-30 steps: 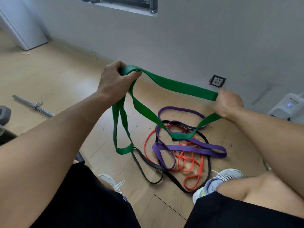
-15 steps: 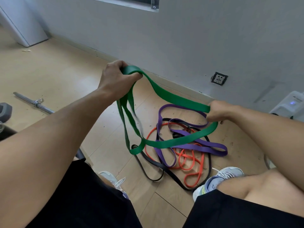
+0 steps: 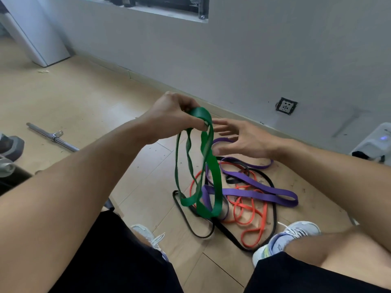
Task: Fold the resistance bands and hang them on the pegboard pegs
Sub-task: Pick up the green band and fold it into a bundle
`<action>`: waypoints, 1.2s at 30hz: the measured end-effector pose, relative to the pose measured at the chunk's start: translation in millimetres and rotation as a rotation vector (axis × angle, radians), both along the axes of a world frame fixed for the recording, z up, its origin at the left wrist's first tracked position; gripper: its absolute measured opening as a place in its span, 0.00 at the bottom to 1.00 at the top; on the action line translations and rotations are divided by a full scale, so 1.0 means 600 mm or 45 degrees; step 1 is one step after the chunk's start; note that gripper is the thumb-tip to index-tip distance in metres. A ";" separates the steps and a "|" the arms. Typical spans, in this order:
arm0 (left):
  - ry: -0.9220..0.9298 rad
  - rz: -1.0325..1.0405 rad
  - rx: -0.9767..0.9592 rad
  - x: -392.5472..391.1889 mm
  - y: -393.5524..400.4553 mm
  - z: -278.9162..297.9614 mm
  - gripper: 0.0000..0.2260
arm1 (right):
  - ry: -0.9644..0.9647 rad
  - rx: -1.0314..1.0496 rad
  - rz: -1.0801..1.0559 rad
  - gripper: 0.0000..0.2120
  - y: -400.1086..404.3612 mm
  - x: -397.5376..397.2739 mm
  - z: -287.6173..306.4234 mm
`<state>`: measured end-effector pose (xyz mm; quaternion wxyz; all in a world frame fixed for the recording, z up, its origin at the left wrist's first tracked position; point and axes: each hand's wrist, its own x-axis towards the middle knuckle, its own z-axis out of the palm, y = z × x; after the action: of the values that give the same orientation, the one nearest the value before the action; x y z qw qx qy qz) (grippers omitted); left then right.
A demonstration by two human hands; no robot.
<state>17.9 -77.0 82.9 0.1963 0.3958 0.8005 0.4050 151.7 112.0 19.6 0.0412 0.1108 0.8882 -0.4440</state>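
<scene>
Green band (image 3: 213, 178) hangs folded at frame centre from the clenched left hand (image 3: 169, 119); right hand (image 3: 243, 140) beside it, fingers spread.

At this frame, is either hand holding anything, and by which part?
The left hand grips the green band at the top of its gathered loops, which hang down below. The right hand is open beside it, holding nothing.

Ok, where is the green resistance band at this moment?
In the head view it hangs mid-frame, the green band pinched in the left hand, its loops dangling over the purple, orange and black bands on the floor; the open right hand is beside it.
</scene>
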 end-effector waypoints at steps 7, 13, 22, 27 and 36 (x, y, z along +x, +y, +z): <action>-0.152 -0.036 0.019 -0.007 -0.005 0.002 0.09 | 0.205 -0.094 -0.055 0.21 -0.044 -0.015 0.008; -0.224 -0.101 0.026 -0.015 -0.010 0.005 0.15 | 0.274 -0.067 -0.115 0.10 -0.037 -0.005 0.029; -0.428 -0.100 0.342 -0.010 -0.006 0.003 0.13 | 0.296 -0.075 -0.143 0.18 -0.041 -0.001 0.055; -0.417 -0.114 0.327 -0.017 -0.012 0.001 0.20 | 0.419 -0.134 -0.246 0.22 -0.033 0.008 0.083; -0.164 -0.113 0.361 -0.009 -0.008 0.003 0.24 | 0.585 -0.187 -0.276 0.25 -0.031 0.014 0.102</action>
<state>12.4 -81.7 84.7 0.2073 0.4277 0.7028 0.5294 160.0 93.6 80.9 -0.2014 0.0982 0.8226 -0.5227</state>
